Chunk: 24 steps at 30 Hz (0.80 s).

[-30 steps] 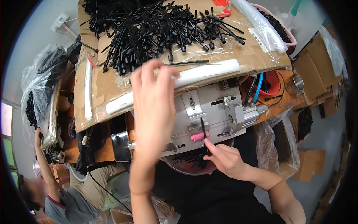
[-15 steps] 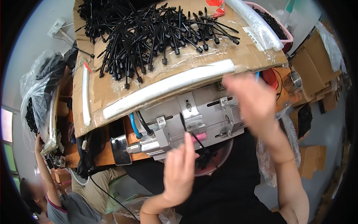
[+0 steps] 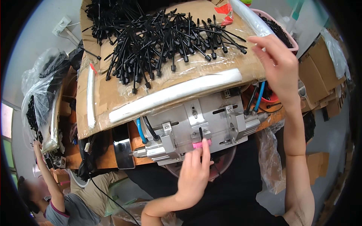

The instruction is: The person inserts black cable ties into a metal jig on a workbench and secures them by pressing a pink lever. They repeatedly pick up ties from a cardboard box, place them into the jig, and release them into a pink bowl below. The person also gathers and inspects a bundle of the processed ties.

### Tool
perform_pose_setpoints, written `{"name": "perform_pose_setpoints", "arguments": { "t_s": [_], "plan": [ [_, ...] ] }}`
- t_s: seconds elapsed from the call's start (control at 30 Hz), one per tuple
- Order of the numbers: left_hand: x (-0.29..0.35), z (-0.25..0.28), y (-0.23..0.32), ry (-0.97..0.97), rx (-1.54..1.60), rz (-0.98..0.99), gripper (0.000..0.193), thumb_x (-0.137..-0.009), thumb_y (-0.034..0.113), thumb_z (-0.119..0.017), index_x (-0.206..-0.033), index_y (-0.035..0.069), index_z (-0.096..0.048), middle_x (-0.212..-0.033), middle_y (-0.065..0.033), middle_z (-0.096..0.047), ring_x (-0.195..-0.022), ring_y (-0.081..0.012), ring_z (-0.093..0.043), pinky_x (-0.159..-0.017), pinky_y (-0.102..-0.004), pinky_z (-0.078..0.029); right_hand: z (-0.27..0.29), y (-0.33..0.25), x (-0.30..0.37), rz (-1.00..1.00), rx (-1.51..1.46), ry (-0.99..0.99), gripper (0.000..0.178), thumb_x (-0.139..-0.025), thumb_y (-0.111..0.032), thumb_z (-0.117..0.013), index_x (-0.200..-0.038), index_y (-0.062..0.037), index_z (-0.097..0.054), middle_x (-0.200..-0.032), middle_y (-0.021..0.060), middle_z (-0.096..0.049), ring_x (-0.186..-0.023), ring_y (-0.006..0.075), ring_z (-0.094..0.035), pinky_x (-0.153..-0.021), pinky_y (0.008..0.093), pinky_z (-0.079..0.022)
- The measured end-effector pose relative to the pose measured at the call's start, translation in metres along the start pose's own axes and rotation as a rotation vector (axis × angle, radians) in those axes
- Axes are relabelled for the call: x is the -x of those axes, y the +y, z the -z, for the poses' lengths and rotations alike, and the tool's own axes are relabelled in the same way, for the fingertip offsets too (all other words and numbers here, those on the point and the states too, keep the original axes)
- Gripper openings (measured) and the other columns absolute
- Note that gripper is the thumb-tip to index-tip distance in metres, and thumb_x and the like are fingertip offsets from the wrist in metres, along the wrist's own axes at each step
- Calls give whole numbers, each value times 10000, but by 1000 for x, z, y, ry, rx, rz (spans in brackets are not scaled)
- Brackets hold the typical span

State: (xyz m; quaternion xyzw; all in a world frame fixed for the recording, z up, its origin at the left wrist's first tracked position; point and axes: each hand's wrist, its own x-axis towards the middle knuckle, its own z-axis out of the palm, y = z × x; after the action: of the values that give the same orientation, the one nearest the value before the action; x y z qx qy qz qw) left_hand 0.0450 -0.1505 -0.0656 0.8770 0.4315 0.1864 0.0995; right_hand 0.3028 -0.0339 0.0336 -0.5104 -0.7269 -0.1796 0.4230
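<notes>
Our left hand point(image 3: 194, 175) pinches the pink piece point(image 3: 201, 144) at the press point(image 3: 203, 124); right hand point(image 3: 277, 64), open, reaches the black rods point(image 3: 162, 41). Risk: fingers caught in the press.

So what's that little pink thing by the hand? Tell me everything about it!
The pink piece is a small, short block, bright pink, maybe plastic. It lies flat across the front of the grey metal machine, just below a thin black stick standing in a slot. The left hand touches it from below with its fingertips. Its underside is hidden.

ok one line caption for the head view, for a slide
Left hand at a pink part on a metal fixture; right hand over black pieces.
</notes>
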Motion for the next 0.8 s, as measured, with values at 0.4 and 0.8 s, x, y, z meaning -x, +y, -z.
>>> {"name": "perform_pose_setpoints", "arguments": {
  "t_s": [0.4,0.8],
  "plan": [
    [-152,96,-77,60,243,-112,132,-791,-16,-676,-919,-6,-645,-814,-122,-592,-710,-239,-599,-686,-330,-483,-80,22,-91,335,-301,-612,137,-788,-26,-695,-921,-20,-665,-851,88,-655,-858,248,-626,-757,329,-516],
    [17,7,-6,144,87,-49,648,-737,-48,-633,-1358,-109,-460,-930,-113,-578,-814,-229,-553,-758,-321,-470,-1,3,-87,-492,-1264,-97,204,-924,-217,-670,-997,-27,-657,-852,73,-676,-715,103,-599,-611,216,-495]
  ]
}}
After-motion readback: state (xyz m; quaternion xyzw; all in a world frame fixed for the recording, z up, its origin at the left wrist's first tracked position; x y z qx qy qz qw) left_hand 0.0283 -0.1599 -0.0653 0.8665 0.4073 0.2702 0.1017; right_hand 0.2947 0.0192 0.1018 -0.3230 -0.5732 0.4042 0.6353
